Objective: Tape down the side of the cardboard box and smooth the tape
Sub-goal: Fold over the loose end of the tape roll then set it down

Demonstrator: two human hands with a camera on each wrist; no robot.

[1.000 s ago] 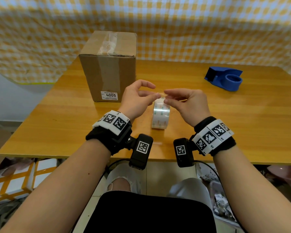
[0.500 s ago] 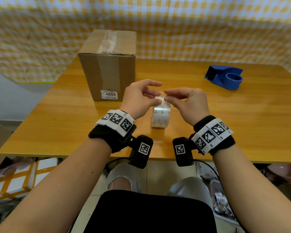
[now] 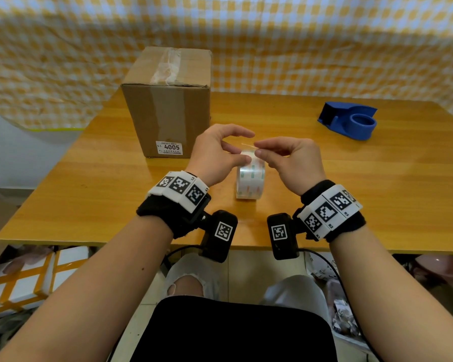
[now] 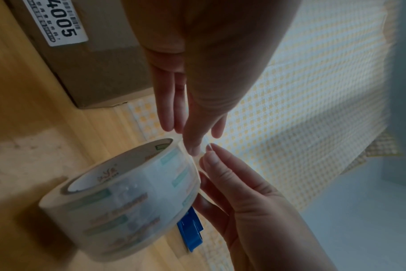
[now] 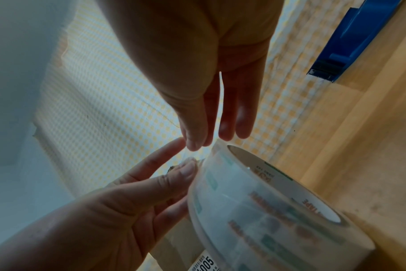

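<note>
A clear tape roll (image 3: 250,178) (image 4: 127,198) (image 5: 267,210) stands on its rim on the wooden table (image 3: 351,184), right in front of me. My left hand (image 3: 220,152) (image 5: 127,201) steadies it, thumb on the top rim and lower fingers against its left side, index finger raised. My right hand (image 3: 285,158) (image 4: 232,183) pinches the roll's free end (image 3: 249,146) (image 5: 220,100), lifted a short way off the top. The cardboard box (image 3: 168,105) (image 4: 93,64) stands behind and to the left, with a white 4005 label and tape along its top seam.
A blue tape dispenser (image 3: 351,121) (image 5: 359,42) lies at the back right of the table. A yellow-checked cloth (image 3: 298,48) hangs behind the table. Boxes and clutter (image 3: 24,278) sit on the floor below its near edge.
The right hand has peeled the tape's free end up off the roll. The left index finger has lifted away from the pinch. The roll stays where it was.
</note>
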